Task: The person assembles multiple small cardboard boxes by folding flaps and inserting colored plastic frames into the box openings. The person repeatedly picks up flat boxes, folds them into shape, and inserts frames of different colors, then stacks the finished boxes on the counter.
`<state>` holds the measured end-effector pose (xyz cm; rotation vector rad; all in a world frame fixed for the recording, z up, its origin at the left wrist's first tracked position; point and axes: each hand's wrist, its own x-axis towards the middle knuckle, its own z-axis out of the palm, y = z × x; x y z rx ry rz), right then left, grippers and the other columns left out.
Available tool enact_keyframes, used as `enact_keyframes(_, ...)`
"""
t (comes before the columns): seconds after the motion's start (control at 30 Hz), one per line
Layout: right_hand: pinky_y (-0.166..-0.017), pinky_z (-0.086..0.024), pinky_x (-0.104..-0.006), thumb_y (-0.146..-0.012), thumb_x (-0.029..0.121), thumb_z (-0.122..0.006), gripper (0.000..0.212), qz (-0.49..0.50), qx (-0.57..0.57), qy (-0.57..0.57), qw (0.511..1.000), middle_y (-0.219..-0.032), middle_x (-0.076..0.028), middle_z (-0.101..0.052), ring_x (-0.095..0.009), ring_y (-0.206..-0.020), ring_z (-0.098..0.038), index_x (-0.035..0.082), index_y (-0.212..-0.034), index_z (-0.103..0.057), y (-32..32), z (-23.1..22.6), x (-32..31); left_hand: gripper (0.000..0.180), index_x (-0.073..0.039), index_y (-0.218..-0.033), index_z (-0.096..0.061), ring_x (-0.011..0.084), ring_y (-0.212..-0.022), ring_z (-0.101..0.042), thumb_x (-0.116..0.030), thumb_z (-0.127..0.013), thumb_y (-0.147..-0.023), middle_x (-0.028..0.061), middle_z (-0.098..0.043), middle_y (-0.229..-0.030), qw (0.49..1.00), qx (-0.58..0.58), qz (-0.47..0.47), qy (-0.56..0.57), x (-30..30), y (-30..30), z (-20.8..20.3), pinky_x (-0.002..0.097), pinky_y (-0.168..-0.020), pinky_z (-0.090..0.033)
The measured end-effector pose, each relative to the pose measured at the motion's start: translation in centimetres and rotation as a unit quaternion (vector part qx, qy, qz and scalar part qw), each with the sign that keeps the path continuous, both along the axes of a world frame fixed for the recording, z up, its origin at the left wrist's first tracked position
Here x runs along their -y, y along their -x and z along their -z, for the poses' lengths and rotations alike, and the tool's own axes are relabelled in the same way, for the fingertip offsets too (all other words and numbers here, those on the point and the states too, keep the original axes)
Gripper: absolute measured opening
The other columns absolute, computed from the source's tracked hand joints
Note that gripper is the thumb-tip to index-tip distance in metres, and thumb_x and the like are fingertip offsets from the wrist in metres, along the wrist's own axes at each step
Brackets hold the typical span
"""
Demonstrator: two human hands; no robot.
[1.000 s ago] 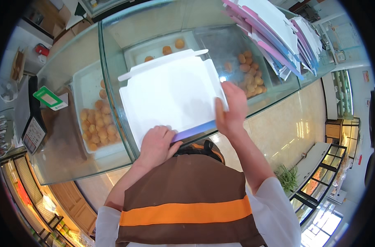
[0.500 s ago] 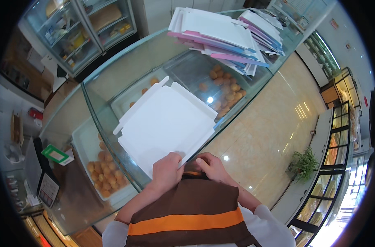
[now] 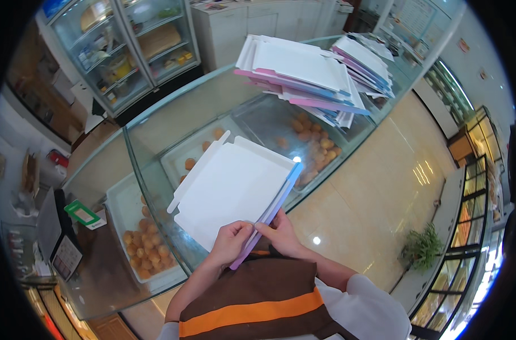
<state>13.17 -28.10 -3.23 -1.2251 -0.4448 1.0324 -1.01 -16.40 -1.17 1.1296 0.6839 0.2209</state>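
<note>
A flat cardboard box blank (image 3: 229, 192), white on its inner face, lies on the glass counter in front of me. Its near right edge is folded up as a narrow wall (image 3: 280, 195), blue and purple on the outside. With thumb and fingers, my left hand (image 3: 231, 241) pinches the near part of that edge. My right hand (image 3: 278, 232) grips the same folded edge from the outer side, its thumb close to the left hand's fingertips. Some fingers of both hands are hidden behind the cardboard. A brown apron (image 3: 249, 286) with an orange band is just below my hands.
Stacked box blanks (image 3: 303, 68) and a second stack (image 3: 363, 59) sit at the counter's far end. Under the glass are trays of round brown baked balls (image 3: 147, 249). At left stand a green card stand (image 3: 82, 214) and a dark device (image 3: 65, 258). A plant (image 3: 422, 246) stands right.
The near right edge of the box blank has come up as a wall, showing its coloured outside. My right hand has moved onto this edge, beside the left. The view has shifted slightly.
</note>
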Motion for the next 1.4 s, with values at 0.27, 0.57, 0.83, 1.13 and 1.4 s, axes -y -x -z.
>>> enact_keyframes(0.27,-0.095,-0.057,-0.0345,-0.088,-0.006,-0.065,0.073,0.084,0.062,0.027,0.994,-0.126,-0.018,-0.069,-0.021,-0.112,-0.07,-0.002,-0.155,-0.034,-4.3,-0.4,-4.2,0.032,-0.002,-0.094,-0.063,0.0046,-0.066,-0.049,-0.024,-0.052,-0.113,-0.003,-0.059,-0.074,0.969,-0.117,-0.144,-0.165,-0.8,-2.5,-4.6,0.0261,-0.058,-0.042)
enact_keyframes(0.57,-0.092,-0.055,-0.0334,-0.085,-0.009,-0.063,0.069,0.275,0.345,0.069,0.895,-0.12,-0.012,-0.069,-0.02,-0.107,-0.068,0.001,-0.151,-0.045,-21.6,4.9,-1.6,0.034,-0.004,-0.102,-0.061,0.0067,-0.085,-0.063,-0.018,-0.088,-0.087,0.0004,-0.067,-0.094,0.919,0.037,-0.268,-0.288,-3.5,2.6,-14.8,0.0251,-0.076,-0.05)
enact_keyframes(0.83,-0.116,-0.043,-0.0422,-0.107,0.024,-0.061,0.064,0.024,0.216,-0.083,0.973,-0.155,-0.017,-0.052,-0.028,-0.141,-0.052,0.003,-0.162,-0.037,-13.7,-8.6,-8.6,0.102,0.002,-0.135,-0.06,0.0201,-0.109,-0.073,-0.052,-0.104,-0.06,0.0095,-0.073,-0.123,0.868,0.208,-0.417,-0.17,-3.3,9.4,-13.1,0.0362,-0.094,-0.06)
enact_keyframes(1.13,-0.112,-0.042,-0.0399,-0.109,0.027,-0.059,0.057,-0.082,0.17,-0.234,0.954,-0.145,-0.014,-0.056,-0.022,-0.128,-0.055,0.0,-0.156,-0.041,-2.1,-14.7,-18.3,0.071,0.005,-0.157,-0.037,0.0172,-0.132,-0.053,-0.05,-0.046,-0.113,0.0126,-0.055,-0.146,0.849,0.023,-0.434,-0.3,-3.8,12.6,-10.4,0.0353,-0.112,-0.041)
enact_keyframes(1.4,-0.099,-0.047,-0.0324,-0.116,0.035,-0.043,0.041,-0.128,0.154,-0.249,0.948,-0.113,-0.006,-0.067,-0.013,-0.105,-0.059,0.0,-0.126,-0.061,5.9,-15.1,-16.9,0.062,0.003,-0.158,-0.033,0.0189,-0.128,-0.053,-0.041,-0.042,-0.115,0.0124,-0.054,-0.144,0.719,0.005,-0.521,-0.46,-1.2,16.1,-13.2,0.0354,-0.111,-0.042)
